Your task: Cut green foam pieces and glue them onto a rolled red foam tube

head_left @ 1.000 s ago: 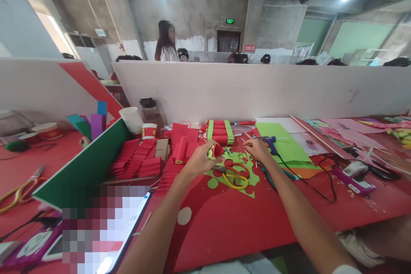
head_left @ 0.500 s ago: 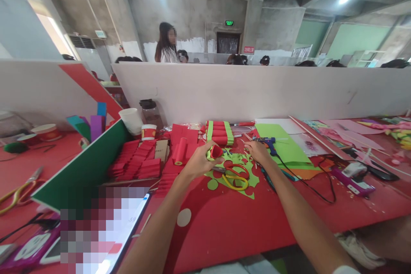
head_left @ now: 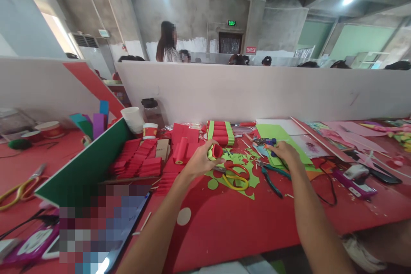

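Observation:
My left hand (head_left: pixel 201 159) is closed around a short red paper roll (head_left: pixel 217 151) with a light green band, its open end towards me. At the blue glue gun (head_left: pixel 271 141) lying on the table, my right hand (head_left: pixel 282 152) has its fingers closed about the handle, partly hiding it. Below my left hand are yellow-and-orange scissors (head_left: pixel 236 182) on light green paper scraps (head_left: pixel 250 175). Pliers with teal handles (head_left: pixel 271 182) lie beneath my right hand. Behind sits a bundle of red rolls (head_left: pixel 221 132) with green strips.
Folded red paper pieces (head_left: pixel 138 154) and another red roll (head_left: pixel 181 150) lie to the left, by a green divider (head_left: pixel 86 162). Paper cups (head_left: pixel 150 131) and a bottle (head_left: pixel 150 111) stand behind. Green sheets (head_left: pixel 282 137) and a purple power strip (head_left: pixel 355 182) are on the right.
My right hand has moved right, from the small bits beside the scraps to the glue gun's handle, uncovering the pliers. My left hand keeps hold of the paper roll in about the same place.

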Action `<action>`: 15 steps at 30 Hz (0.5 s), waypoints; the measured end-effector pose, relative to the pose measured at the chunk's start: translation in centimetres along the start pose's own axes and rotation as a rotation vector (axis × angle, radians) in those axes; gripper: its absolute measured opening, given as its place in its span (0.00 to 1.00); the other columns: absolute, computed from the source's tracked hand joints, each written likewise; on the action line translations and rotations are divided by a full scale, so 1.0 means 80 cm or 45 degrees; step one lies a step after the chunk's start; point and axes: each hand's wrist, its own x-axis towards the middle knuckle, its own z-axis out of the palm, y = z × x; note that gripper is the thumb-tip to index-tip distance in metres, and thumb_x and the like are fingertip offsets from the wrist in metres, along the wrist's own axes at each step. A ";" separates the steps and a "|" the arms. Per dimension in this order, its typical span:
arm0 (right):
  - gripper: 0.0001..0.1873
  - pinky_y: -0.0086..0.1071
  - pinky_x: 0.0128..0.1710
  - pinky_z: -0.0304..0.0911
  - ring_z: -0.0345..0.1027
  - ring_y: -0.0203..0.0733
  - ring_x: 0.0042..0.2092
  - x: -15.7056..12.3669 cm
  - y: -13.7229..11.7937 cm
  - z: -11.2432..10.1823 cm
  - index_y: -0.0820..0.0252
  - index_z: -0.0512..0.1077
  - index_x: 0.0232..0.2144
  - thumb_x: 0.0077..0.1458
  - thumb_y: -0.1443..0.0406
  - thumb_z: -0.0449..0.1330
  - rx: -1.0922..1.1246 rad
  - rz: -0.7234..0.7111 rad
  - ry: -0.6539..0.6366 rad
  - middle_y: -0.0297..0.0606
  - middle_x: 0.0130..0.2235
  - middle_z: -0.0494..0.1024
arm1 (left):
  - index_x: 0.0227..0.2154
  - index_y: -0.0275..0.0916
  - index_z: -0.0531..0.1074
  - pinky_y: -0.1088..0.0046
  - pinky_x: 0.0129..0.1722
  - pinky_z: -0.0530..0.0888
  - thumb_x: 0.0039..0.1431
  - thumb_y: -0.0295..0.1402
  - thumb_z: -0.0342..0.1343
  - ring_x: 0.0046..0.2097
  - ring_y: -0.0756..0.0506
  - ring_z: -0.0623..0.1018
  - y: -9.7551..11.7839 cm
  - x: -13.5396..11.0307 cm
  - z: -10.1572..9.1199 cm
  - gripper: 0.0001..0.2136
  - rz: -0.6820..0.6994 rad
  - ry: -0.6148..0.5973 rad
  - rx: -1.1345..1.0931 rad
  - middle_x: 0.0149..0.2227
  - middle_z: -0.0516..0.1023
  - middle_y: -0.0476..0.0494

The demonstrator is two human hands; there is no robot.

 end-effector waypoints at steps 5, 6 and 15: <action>0.27 0.38 0.33 0.63 0.77 0.56 0.38 -0.002 -0.008 0.000 0.57 0.78 0.27 0.52 0.41 0.56 -0.014 -0.037 -0.027 0.50 0.33 0.82 | 0.42 0.42 0.67 0.74 0.32 0.67 0.53 0.40 0.63 0.32 0.49 0.71 -0.004 0.001 0.001 0.16 -0.009 -0.008 0.064 0.34 0.75 0.50; 0.27 0.37 0.32 0.62 0.77 0.56 0.36 -0.003 -0.008 0.001 0.57 0.78 0.26 0.52 0.41 0.56 -0.007 -0.047 -0.030 0.49 0.32 0.81 | 0.41 0.42 0.68 0.74 0.32 0.67 0.53 0.40 0.63 0.32 0.49 0.72 -0.004 0.001 0.001 0.16 -0.006 -0.019 0.083 0.35 0.75 0.50; 0.17 0.31 0.34 0.62 0.72 0.44 0.33 -0.026 -0.042 -0.011 0.58 0.73 0.31 0.58 0.52 0.55 0.578 -0.587 0.329 0.40 0.31 0.79 | 0.39 0.39 0.68 0.71 0.40 0.72 0.54 0.41 0.64 0.38 0.46 0.75 0.008 0.004 0.003 0.16 -0.040 0.221 -0.186 0.37 0.76 0.46</action>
